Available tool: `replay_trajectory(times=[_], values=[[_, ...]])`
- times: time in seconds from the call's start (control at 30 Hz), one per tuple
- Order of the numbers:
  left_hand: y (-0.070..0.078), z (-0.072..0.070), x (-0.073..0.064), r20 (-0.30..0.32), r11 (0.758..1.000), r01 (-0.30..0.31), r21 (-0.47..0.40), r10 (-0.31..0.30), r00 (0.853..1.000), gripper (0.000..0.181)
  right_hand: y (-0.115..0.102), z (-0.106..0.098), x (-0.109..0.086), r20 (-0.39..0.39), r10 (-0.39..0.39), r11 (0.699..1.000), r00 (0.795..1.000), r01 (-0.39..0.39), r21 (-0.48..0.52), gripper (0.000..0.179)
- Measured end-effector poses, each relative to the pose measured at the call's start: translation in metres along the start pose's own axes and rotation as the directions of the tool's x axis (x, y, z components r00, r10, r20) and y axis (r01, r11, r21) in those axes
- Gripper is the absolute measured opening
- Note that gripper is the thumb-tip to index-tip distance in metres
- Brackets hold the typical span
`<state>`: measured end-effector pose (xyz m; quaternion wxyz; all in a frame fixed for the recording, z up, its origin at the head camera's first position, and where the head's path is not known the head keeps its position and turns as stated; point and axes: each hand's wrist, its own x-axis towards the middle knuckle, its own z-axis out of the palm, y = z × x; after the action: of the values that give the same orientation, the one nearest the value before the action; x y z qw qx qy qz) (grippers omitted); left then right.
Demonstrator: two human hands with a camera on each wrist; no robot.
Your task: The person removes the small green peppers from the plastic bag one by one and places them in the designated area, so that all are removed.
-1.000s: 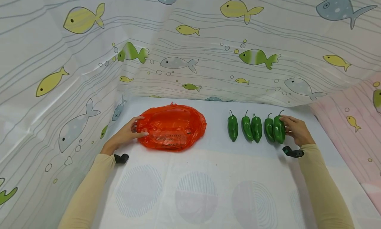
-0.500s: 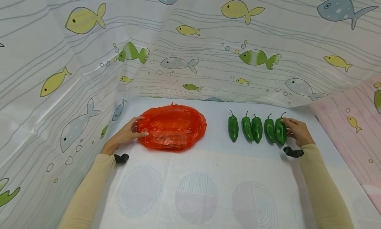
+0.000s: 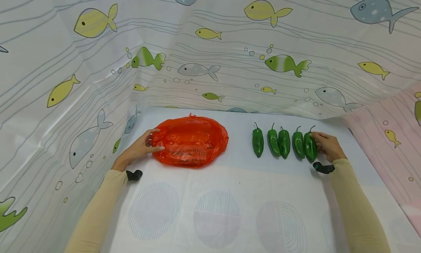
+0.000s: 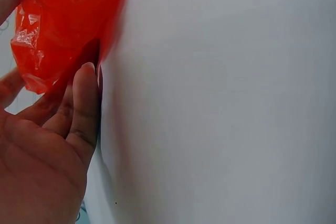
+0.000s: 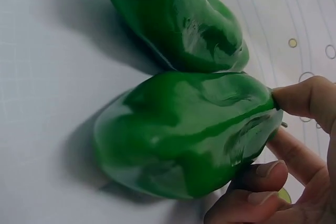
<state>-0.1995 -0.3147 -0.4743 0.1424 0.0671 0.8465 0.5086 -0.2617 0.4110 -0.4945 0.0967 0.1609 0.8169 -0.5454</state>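
Observation:
A bright orange-red plastic bag (image 3: 190,136), thin and wrinkled with dark print on it, lies on the left half of the table. At its left edge my left hand (image 3: 144,141) holds it, thumb over the plastic and other fingers at the side. Several shiny green peppers with stems stand in a row to the right, including one pepper (image 3: 258,141) at the left end. My right hand (image 3: 327,145) pinches the rightmost green pepper (image 5: 184,135) near its stem end. That pepper lies close against its neighbour (image 5: 173,19) in the right wrist view.
The table (image 3: 230,194) has a white cover with pale circle patterns. Fish-printed sheeting (image 3: 213,63) rises behind it and at both sides. A black wrist camera (image 3: 134,175) is on the left wrist, another camera (image 3: 323,168) on the right.
The rightmost pepper has shifted slightly right and toward me with my right hand on it. Its neighbour has straightened a little. My left hand and the bag have stayed put.

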Motion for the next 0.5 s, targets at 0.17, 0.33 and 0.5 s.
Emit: replay_trajectory(times=[0.17,0.33,0.5], values=[[-0.011,-0.002,0.005,-0.004,1.0,0.004,-0.005,-0.004,1.0,0.082,0.003,0.001,0.003,-0.009,0.006,1.0,1.0,-0.006,0.01,0.072],[-0.015,-0.002,0.006,-0.006,1.0,-0.01,0.013,0.01,1.0,0.082,0.004,0.002,0.004,-0.012,0.022,1.0,1.0,-0.022,0.001,0.07],[-0.014,-0.001,0.007,-0.009,1.0,-0.013,0.022,0.013,1.0,0.082,0.003,0.002,0.006,-0.017,0.019,1.0,1.0,-0.019,-0.017,0.074]])
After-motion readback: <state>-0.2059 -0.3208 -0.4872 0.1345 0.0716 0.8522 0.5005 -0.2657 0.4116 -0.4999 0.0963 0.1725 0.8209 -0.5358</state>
